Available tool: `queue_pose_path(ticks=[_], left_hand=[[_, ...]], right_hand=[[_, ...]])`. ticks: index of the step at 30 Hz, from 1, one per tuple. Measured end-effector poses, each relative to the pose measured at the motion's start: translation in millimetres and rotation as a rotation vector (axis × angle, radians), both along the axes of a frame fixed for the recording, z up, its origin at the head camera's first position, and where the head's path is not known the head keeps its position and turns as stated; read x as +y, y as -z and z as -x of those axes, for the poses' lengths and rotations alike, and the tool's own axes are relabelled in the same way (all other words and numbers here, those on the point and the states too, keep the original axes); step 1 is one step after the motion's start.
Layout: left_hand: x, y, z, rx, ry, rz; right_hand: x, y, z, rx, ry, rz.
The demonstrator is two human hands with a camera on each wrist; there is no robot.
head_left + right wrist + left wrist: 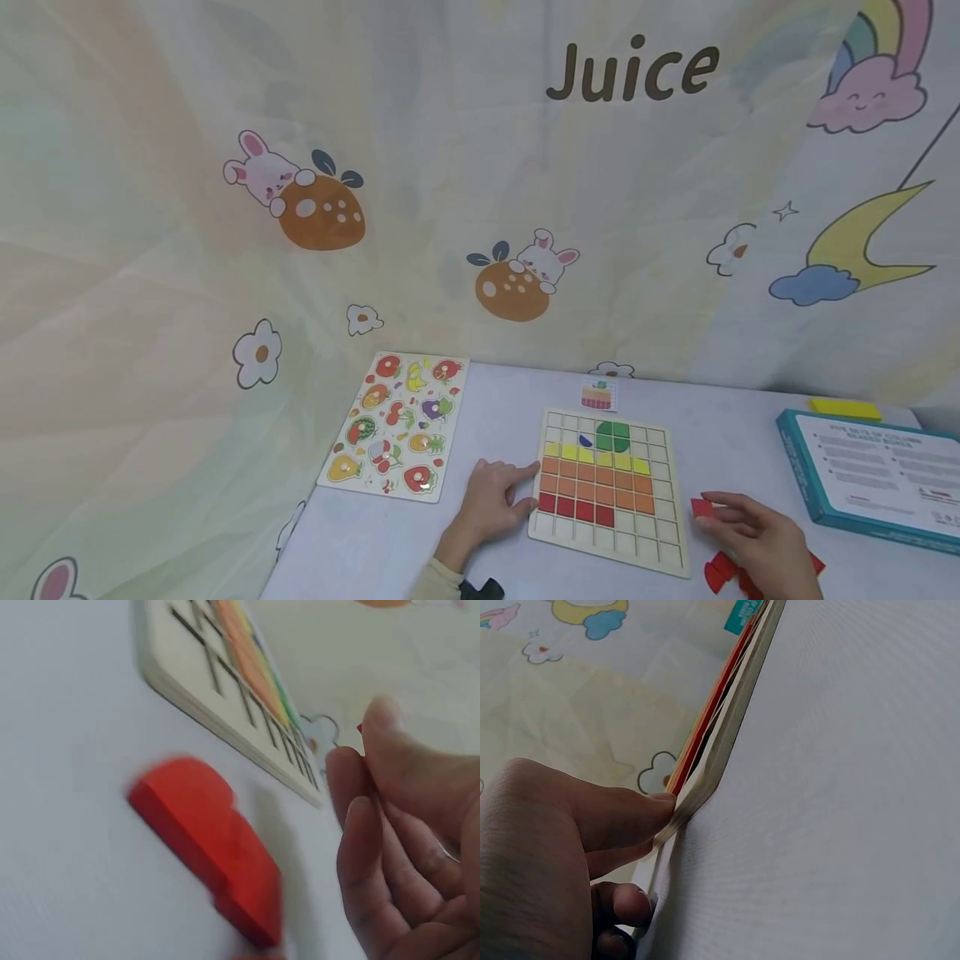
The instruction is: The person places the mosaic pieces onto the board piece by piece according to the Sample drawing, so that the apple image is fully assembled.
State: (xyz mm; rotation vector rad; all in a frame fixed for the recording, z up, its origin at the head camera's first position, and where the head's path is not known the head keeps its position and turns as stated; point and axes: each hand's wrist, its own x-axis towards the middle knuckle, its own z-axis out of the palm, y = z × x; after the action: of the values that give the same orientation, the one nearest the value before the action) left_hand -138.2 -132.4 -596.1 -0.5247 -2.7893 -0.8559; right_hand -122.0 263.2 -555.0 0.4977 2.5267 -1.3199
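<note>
Square wooden grid board (611, 492) lying flat on the white table (390, 550), near the front edge, between the two hands. Filled so far, judging by the head view: one yellow row, two orange rows below, then a red row reaching only part of the way across; above the yellow, a green rounded piece (612, 435) and a small blue one (586, 440). Still empty: the rest of the red row, the lowest rows, the right column and most of the top. Probably about half done.

Left hand (491, 504) resting at the board's left edge, fingers nearly straight, fingertips (660, 806) touching the wooden rim, holding nothing.

Right hand (753, 537) just right of the board, fingers curled, pinching a small red tile (703, 507). More loose red pieces (722, 572) on the table under and beside this hand, one thick red block (210, 844) close in the wrist view.

Farther out: small pattern card (598, 393) behind the board, fruit peg puzzle (397, 425) to the left, teal box (873, 475) to the right.
</note>
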Motion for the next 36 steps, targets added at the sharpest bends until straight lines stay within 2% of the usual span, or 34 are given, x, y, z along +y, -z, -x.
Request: queue_pose_path(ticks=[10,17,36], left_hand=[[0,1.8,-0.4,-0.026,-0.004,-0.012],[0,0.3,-0.9,-0.030,-0.001,-0.008],[0,-1.4,-0.4,-0.015,0.001,-0.020]], right_hand=[[-45,4.1,-4.2,0.114,-0.167,-0.062],[-70,2.0,-10.1,0.237,-0.283,-0.122],[-80,2.5,-4.5,0.222,-0.313,-0.163]])
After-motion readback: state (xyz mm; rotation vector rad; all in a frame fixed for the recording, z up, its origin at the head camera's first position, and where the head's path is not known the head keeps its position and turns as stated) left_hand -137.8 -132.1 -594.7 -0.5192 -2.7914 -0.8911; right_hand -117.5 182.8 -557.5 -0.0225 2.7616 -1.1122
